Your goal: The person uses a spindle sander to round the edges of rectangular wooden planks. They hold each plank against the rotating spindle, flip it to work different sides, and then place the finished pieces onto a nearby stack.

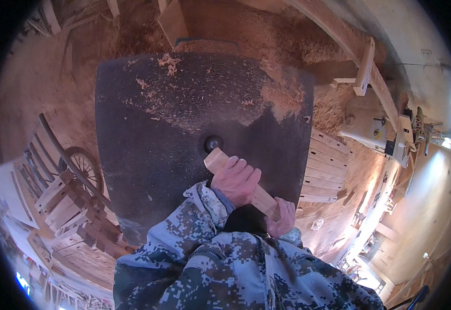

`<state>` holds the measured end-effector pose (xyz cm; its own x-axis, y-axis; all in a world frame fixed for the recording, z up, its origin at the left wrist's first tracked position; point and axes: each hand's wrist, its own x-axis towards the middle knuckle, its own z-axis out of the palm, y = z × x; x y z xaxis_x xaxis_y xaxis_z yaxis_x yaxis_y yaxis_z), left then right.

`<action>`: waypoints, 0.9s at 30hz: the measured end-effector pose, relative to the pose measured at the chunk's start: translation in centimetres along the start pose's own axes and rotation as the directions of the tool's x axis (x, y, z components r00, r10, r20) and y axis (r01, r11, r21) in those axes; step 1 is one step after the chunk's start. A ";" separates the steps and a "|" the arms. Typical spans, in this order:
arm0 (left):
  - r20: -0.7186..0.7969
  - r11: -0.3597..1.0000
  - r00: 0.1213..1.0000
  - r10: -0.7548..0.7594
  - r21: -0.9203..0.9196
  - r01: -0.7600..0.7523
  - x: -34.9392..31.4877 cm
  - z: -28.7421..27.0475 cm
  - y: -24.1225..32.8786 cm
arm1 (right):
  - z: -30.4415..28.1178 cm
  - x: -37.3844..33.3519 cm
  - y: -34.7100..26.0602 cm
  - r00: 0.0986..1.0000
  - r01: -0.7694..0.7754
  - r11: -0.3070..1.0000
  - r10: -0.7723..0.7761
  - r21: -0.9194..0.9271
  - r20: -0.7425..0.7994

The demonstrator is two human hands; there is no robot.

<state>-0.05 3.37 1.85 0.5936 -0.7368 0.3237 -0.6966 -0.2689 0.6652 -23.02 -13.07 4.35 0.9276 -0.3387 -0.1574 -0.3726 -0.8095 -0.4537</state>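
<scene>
A short, pale wooden piece [264, 202] lies slantwise over a dark flat machine table [148, 134]. My left hand [235, 180] is wrapped over it near its far left end, knuckles up. At the near right end, my right hand [281, 218] is closed round it, close to my jacket. The far left end of the wood sits right beside a round, dark spindle [213, 142] in the middle of the table. Whether wood and spindle touch, I cannot tell. Wood shavings [169, 63] are scattered over the table's far half.
Sawdust heaps [285, 95] spread at the far right corner and beyond. Stacked slotted wooden pieces [324, 165] stand right of the table. To the left are a spoked wheel [82, 164], a cart-like frame and piled timber [68, 209]. A long beam [334, 31] crosses the upper right.
</scene>
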 end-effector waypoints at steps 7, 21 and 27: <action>-0.103 0.978 0.988 0.111 -0.167 -0.128 1.5 0.8 1.9 | -3.9 1.1 2.6 0.940 -0.272 0.935 0.208 0.227 0.270; -0.008 0.998 0.998 0.059 -0.020 -0.059 2.7 3.7 0.0 | -1.3 2.1 1.0 0.992 -0.123 0.990 0.124 -0.065 0.010; 0.024 0.999 0.999 0.043 -0.025 -0.043 2.6 3.0 0.0 | -1.0 1.4 -0.3 0.997 -0.067 0.996 0.068 -0.060 0.023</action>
<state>0.32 -0.41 0.68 0.5533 -0.7622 0.3361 -0.7110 -0.2218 0.6674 -21.62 -13.77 5.11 0.9004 -0.3821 -0.2080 -0.4346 -0.8122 -0.3891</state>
